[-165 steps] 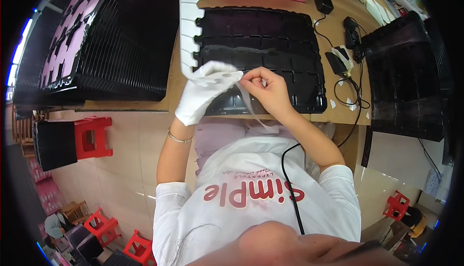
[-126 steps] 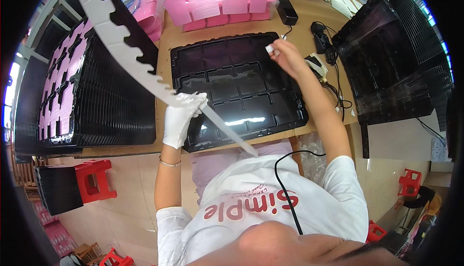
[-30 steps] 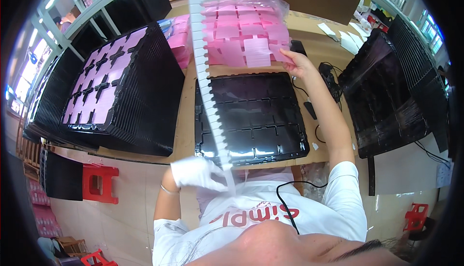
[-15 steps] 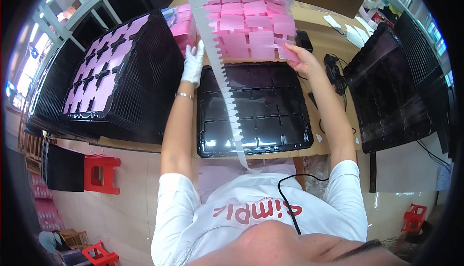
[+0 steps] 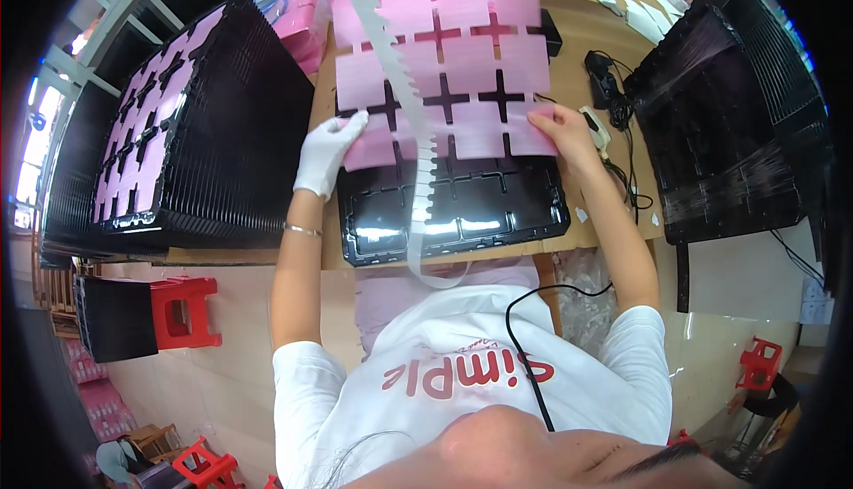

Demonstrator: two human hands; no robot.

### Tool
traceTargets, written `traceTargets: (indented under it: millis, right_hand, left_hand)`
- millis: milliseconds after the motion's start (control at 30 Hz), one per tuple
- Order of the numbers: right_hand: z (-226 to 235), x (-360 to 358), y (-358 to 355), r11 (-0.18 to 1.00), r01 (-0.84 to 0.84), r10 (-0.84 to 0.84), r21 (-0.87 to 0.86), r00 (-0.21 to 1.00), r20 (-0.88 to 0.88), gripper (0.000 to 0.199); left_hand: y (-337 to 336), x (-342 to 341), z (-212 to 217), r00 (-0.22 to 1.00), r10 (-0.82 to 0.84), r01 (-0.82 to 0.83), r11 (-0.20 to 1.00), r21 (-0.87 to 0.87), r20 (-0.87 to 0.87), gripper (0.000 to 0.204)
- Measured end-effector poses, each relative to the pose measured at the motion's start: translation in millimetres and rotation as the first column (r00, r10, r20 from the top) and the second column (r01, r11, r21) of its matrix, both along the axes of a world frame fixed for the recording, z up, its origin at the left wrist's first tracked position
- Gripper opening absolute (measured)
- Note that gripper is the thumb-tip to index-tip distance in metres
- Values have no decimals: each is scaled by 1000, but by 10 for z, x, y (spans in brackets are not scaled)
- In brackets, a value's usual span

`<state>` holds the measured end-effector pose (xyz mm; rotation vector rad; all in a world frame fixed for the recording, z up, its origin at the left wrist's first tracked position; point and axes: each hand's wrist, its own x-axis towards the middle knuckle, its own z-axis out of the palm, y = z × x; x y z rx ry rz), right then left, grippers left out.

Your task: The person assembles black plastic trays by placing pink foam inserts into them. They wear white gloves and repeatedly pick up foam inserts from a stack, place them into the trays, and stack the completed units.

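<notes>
Left hand (image 5: 329, 153), in a white glove: grip narrow, thumb and fingers pinched on the near left corner of a pink sheet. Right hand (image 5: 569, 138), bare: grip likewise narrow, thumb above, pinching the same sheet near its right edge.

Pink sheet (image 5: 480, 134): one, thin, with cross-shaped cutouts; spread between both hands above the far part of a black tray, its near edge slightly bowed. Whether it touches the tray cannot be told.

White strip (image 5: 421, 200): one, long, toothed along its right edge; crosses in front of sheet and tray, lower end curled by the person's lap, held by neither hand.

Black tray (image 5: 391, 222): one, shallow, glossy, with low raised dividers; near compartments bare, the far ones behind the sheet. Lies flat on the brown counter (image 5: 573, 71).

Left stack (image 5: 240, 134): many nested black trays; topmost lined with a pink sheet, black crosses showing through its cutouts.

Right stack (image 5: 711, 134): black trays, wrapped in clear film.

Far left on the counter: pink bundle (image 5: 298, 18), beside the left stack.

Right on the counter: black device (image 5: 601, 76) with coiled cable; white papers (image 5: 647, 20) farther back.

Floor, left: red stool (image 5: 185, 311).
</notes>
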<state>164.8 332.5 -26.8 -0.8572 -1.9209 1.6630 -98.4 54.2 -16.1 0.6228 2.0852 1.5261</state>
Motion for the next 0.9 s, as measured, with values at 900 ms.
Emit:
traceTargets:
  millis: [900]
  right_hand:
    - [-63,735,-625,763,-208,-170,612,848,501,46]
  left_hand:
    - [-640,781,-58,479,-181,-389,834,-393,-859,54]
